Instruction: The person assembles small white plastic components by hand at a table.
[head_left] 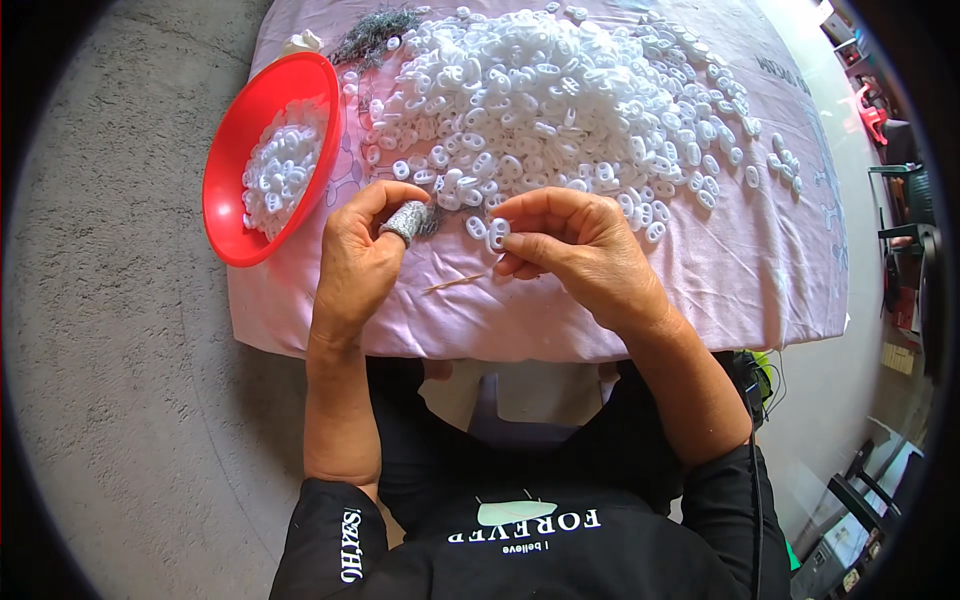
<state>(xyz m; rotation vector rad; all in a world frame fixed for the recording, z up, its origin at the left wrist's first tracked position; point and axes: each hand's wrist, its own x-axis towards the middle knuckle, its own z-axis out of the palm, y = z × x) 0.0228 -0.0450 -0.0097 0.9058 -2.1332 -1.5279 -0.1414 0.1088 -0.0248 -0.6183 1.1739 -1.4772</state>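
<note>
- The right hand [580,245] is curled, its thumb and fingertips pinching a small white plastic ring piece [497,234] just above the cloth, near the middle of the scene.
- The left hand [360,255] is loosely bent, not spread; its thumb wears a grey knitted finger cover [405,221], and the forefinger arches over it. Whether it grips anything between thumb and finger cannot be told.
- The two hands sit close together, the pinched piece between them, not touching the left hand.
- A thin pale stick [455,284] lies on the cloth just near of the hands, free of both.
- A second white piece [476,227] rests on the cloth just left of the held one.
- A big heap of white ring pieces [560,100] covers the far part of the pink cloth [720,290].
- A red bowl [228,150] stands at the far left, partly filled with the same white pieces.
- A grey tangle of wiry bits [372,33] lies at the far edge, beside the bowl.
</note>
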